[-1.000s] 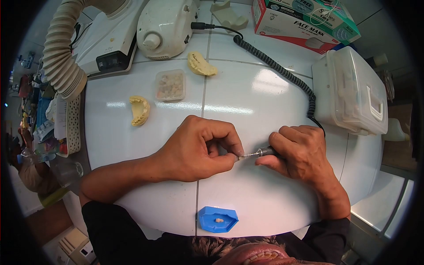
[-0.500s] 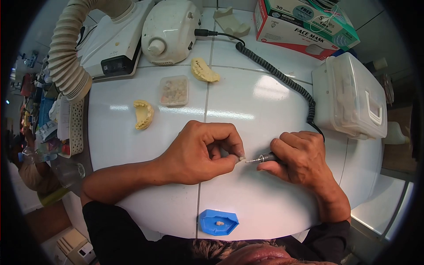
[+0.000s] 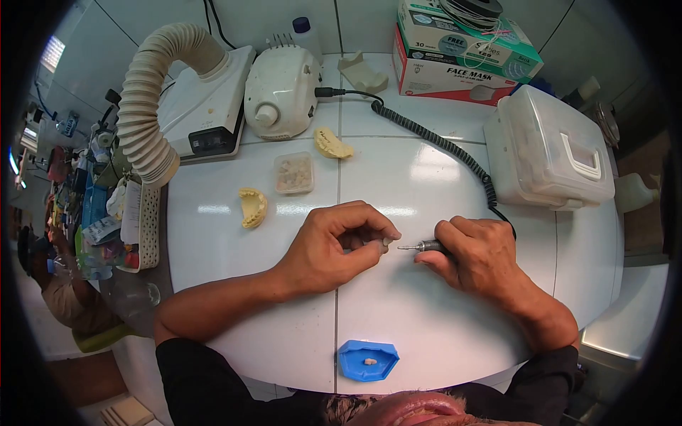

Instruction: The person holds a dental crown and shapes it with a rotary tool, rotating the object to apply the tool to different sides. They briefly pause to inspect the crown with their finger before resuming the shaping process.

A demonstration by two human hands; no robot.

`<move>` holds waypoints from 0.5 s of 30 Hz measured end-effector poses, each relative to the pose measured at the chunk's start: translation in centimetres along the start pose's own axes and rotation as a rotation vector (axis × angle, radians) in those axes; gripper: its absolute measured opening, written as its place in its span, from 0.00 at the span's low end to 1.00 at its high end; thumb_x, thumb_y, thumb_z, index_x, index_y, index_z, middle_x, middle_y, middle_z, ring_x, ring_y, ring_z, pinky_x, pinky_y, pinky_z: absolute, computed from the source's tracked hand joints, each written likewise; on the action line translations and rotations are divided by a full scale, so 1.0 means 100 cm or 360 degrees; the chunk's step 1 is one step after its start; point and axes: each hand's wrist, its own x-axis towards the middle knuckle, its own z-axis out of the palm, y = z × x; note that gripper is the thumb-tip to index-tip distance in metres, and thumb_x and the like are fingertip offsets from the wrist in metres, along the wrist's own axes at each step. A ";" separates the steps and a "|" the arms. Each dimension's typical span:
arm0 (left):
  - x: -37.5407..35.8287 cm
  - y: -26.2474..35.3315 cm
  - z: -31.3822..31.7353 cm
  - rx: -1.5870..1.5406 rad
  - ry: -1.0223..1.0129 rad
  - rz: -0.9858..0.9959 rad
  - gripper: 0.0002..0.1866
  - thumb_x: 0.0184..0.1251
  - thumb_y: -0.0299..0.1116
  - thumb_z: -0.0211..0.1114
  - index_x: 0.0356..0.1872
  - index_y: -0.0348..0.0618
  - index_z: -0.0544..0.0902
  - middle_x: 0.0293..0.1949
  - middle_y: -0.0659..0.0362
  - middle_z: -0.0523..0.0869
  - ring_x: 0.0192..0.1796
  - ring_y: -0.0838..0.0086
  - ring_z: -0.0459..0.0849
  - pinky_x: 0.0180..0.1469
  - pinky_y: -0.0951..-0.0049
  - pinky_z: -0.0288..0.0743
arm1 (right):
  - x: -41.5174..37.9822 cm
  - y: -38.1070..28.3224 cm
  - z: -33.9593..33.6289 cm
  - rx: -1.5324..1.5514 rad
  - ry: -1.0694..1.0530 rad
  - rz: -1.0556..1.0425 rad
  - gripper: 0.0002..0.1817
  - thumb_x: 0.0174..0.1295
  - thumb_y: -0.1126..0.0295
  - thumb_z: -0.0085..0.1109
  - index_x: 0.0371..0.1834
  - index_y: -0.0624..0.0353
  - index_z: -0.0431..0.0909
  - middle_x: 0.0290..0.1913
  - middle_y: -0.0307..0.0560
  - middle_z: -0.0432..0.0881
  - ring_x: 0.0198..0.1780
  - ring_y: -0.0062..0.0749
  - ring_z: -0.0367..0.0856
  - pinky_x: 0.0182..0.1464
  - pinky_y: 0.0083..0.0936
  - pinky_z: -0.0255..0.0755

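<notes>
My left hand (image 3: 334, 247) pinches a small whitish tooth-like piece (image 3: 386, 241) between thumb and fingertips. Wrapped in my right hand (image 3: 482, 257) is a dark rotary handpiece (image 3: 432, 246), its thin metal bur (image 3: 408, 247) pointing left at the piece. A small gap separates the bur's tip from the piece. Below the hands, close to the table's front edge, a blue faceted dish (image 3: 347, 366) holds one small pale piece (image 3: 370, 361). Beyond my left hand lie a yellowish dental cast (image 3: 253, 209) and a clear square box (image 3: 293, 188) of small pale pieces.
A coiled cable (image 3: 440, 138) runs from the white control unit (image 3: 283, 89) to the handpiece. A ribbed hose (image 3: 138, 106) arches at left. Another cast (image 3: 332, 144), mask boxes (image 3: 455, 82) and a lidded case (image 3: 547, 153) stand farther back. A person sits at far left.
The head view has tilted up, showing more of the back wall. The bur's tip is slightly farther from the pinched piece. Both hands keep their holds.
</notes>
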 end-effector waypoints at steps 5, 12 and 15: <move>0.001 0.000 0.000 -0.0019 0.0013 -0.0023 0.10 0.76 0.20 0.71 0.54 0.38 0.91 0.48 0.62 0.93 0.50 0.84 0.89 0.51 0.81 0.82 | 0.000 -0.002 0.000 0.0003 -0.0015 0.0054 0.28 0.69 0.41 0.77 0.28 0.52 0.78 0.21 0.39 0.76 0.18 0.37 0.78 0.22 0.35 0.70; 0.002 0.002 0.001 0.0088 0.0057 0.0015 0.10 0.73 0.22 0.74 0.52 0.37 0.90 0.45 0.61 0.94 0.47 0.85 0.90 0.45 0.81 0.83 | 0.002 -0.003 0.002 0.0009 -0.0052 0.0073 0.29 0.70 0.40 0.75 0.28 0.53 0.77 0.21 0.41 0.75 0.17 0.39 0.76 0.22 0.35 0.69; 0.003 0.002 0.002 0.0083 0.0063 -0.0008 0.10 0.72 0.22 0.76 0.52 0.35 0.90 0.44 0.60 0.94 0.46 0.84 0.90 0.44 0.81 0.83 | 0.003 -0.004 0.002 -0.0022 -0.0075 0.0053 0.30 0.70 0.39 0.75 0.28 0.54 0.76 0.21 0.41 0.74 0.17 0.39 0.76 0.22 0.35 0.69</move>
